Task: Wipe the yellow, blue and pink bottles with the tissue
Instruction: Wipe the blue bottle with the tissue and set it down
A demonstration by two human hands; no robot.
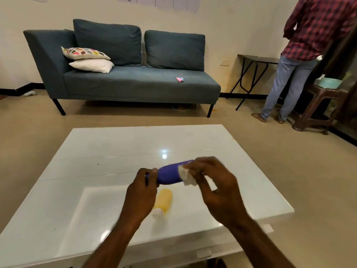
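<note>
L hand: left hand [142,187] closed round one end of the blue plastic bottle [168,174], thumb on top – bottle held sideways above the table.
R hand: right hand [216,187] pinched on a crumpled white tissue [186,176], pressed against the bottle's other end; fingers curled over it.
Pose: both forearms reach in from the near edge, wrists raised off the surface.
Yellow bottle: yellow plastic bottle w/ white cap [163,202] is laid flat on the glossy white table [96,171], just below the hands – not touched.
Pink bottle: not seen.
</note>
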